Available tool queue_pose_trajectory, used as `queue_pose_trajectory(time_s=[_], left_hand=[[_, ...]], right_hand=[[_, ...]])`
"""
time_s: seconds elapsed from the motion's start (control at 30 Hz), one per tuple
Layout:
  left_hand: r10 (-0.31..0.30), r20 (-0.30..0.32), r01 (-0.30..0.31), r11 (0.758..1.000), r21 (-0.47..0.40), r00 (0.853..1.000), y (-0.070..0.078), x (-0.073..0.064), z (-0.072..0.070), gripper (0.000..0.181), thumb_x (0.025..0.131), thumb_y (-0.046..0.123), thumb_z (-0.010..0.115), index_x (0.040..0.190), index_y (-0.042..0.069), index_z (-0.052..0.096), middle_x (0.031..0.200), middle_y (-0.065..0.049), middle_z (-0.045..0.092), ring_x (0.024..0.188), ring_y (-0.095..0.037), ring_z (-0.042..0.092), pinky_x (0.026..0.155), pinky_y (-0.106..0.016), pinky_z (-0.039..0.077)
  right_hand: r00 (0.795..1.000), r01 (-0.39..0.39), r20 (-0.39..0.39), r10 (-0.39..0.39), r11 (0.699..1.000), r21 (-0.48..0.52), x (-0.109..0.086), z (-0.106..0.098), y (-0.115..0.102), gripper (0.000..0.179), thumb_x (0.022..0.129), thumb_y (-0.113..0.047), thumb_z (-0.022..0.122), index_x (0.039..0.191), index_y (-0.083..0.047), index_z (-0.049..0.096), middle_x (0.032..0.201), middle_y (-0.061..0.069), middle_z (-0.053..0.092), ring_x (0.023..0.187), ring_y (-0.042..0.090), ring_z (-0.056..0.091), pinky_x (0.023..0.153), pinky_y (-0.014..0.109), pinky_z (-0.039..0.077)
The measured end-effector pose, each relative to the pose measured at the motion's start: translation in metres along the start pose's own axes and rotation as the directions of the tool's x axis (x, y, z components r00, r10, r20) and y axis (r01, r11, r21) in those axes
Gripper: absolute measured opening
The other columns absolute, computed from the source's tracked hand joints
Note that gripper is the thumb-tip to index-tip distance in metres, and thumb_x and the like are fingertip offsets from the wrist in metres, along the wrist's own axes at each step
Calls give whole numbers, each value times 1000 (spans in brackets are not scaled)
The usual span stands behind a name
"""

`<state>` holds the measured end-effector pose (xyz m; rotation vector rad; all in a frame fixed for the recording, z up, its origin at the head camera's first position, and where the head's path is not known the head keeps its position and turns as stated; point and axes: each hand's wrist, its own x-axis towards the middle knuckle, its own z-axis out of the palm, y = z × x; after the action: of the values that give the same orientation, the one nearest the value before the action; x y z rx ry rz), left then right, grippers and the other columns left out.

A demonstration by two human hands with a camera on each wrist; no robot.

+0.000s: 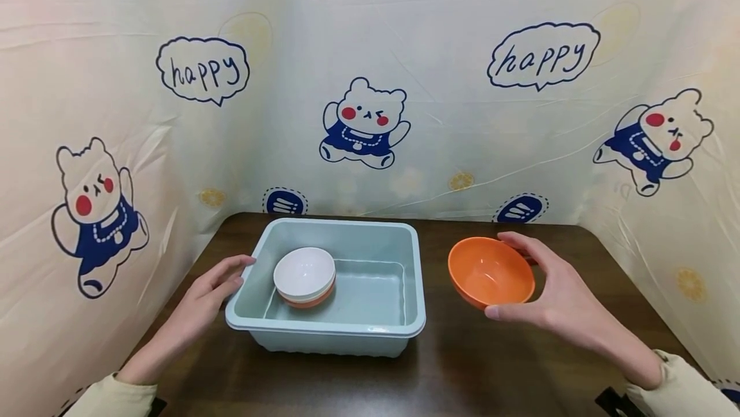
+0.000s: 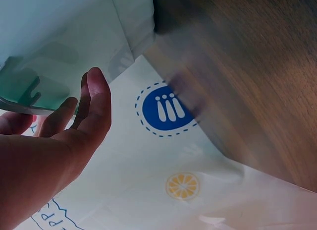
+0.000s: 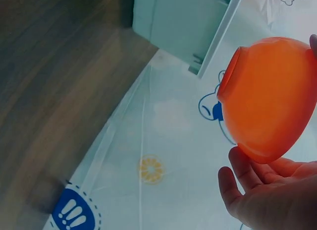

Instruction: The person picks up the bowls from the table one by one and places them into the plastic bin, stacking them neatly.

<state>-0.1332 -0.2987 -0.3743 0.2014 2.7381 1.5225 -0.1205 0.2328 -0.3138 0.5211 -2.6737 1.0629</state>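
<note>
My right hand (image 1: 555,295) holds an orange bowl (image 1: 491,272) in the air to the right of the basin, thumb at its near side and fingers at its far side. The right wrist view shows the bowl's rounded outside (image 3: 272,96) and its foot ring, with fingertips against it. A light blue plastic basin (image 1: 324,327) stands on the table. Inside it, at the left, sits a stack of small bowls, a white bowl (image 1: 304,272) on top and an orange one showing underneath. My left hand (image 1: 211,285) touches the basin's left rim with loosely extended fingers.
The dark wooden table (image 1: 474,365) carries the basin left of its middle. A pale cloth (image 1: 439,160) printed with bears and "happy" bubbles hangs around the back and both sides of the table.
</note>
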Motion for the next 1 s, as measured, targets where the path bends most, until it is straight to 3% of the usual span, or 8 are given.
queue_pose_trajectory(time_s=[0.67, 1.0], left_hand=[[-8, 4, 8, 1000, -4, 1000, 1, 3, -1, 41, 115, 15, 39, 153, -1, 42, 161, -31, 35, 146, -57, 33, 108, -68, 37], [-18, 4, 18, 1000, 10, 1000, 0, 2, 0, 41, 115, 16, 39, 153, 0, 43, 161, -30, 35, 146, -56, 35, 108, -66, 39]], right_hand=[[995, 64, 78, -69, 995, 72, 33, 11, -31, 98, 68, -46, 99, 152, -26, 51, 141, -6, 58, 121, 17, 56, 93, 48, 53], [987, 102, 115, -112, 991, 89, 48, 19, -44, 97, 67, -50, 98, 150, -24, 53, 139, -7, 58, 121, 16, 56, 89, 45, 55]])
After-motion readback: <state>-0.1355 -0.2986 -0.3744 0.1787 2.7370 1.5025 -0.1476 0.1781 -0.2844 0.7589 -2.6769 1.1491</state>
